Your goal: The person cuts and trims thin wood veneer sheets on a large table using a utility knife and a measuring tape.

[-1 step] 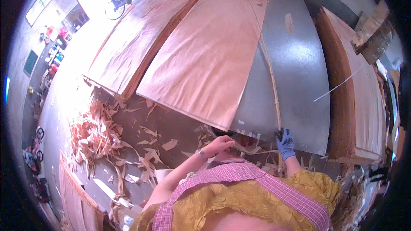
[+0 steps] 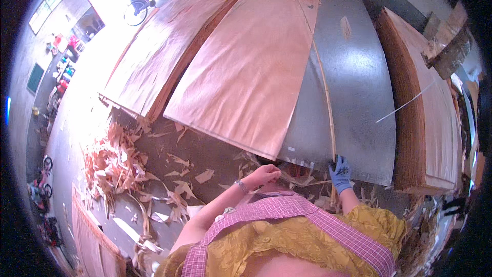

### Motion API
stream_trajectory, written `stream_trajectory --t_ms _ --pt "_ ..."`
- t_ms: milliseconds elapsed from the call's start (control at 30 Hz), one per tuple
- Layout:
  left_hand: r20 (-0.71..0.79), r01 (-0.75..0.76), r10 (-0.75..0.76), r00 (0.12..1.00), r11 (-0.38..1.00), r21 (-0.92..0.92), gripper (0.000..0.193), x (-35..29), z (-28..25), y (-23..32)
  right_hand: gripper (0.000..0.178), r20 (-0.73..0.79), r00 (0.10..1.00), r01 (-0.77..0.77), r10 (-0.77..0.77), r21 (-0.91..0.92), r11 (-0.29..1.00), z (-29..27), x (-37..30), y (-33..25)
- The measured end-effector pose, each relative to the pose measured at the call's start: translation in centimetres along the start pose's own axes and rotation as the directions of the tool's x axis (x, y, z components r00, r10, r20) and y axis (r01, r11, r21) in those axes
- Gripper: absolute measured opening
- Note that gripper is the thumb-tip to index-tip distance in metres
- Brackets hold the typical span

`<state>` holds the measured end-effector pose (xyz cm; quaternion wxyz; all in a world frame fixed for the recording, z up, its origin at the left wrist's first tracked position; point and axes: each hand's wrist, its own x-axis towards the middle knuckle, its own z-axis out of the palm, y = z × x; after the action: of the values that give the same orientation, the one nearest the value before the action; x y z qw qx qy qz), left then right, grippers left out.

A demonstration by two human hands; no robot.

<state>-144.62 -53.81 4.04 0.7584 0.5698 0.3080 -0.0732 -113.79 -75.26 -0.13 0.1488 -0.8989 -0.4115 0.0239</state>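
Observation:
My right hand (image 2: 340, 172), in a blue glove with dark patches, is closed round the near end of a long thin bamboo stick (image 2: 326, 92). The stick runs away from me over a smooth grey tabletop (image 2: 353, 107), and its far part lies across a pinkish wood veneer sheet (image 2: 241, 66). That sheet covers the table's left side, its near edge overhanging slightly. My bare left hand (image 2: 264, 175), with a bracelet at the wrist, is curled in front of my apron, just short of the sheet's near corner. Its palm side is hidden, so I cannot see whether anything is in it.
Tall veneer stacks stand left (image 2: 174, 36) and right (image 2: 425, 107) of the table. Torn veneer scraps (image 2: 115, 159) are heaped on the floor at left, with more strewn below the table. A thin white rod (image 2: 405, 103) juts over the tabletop's right edge. A bicycle (image 2: 136, 13) stands far back.
The whole view has shifted very slightly. Both hands keep nearly the same places, and the right one still grips the bamboo stick.

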Motion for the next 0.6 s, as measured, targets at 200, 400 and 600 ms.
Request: stream_trajectory --t_ms 200,400,600 --pt "0.257 0.044 -0.047 0.965 0.999 0.018 0.044 2.0 -7.7 1.0 0.03 -0.174 0.98 -0.076 0.102 0.148 0.986 3.7 1.7 -8.8" --pt "0.209 0.13 -0.035 0.977 0.879 -0.459 0.055 -0.6 -12.2 7.0 0.052 -0.128 0.985 0.169 -0.114 0.635 0.753 6.8 10.7 -24.7" --pt "-0.132 0.058 -0.102 0.986 0.951 -0.303 0.046 -3.7 -27.8 7.4 0.089 -0.185 0.911 -0.37 0.369 0.031 0.929 11.4 12.5 -36.1"
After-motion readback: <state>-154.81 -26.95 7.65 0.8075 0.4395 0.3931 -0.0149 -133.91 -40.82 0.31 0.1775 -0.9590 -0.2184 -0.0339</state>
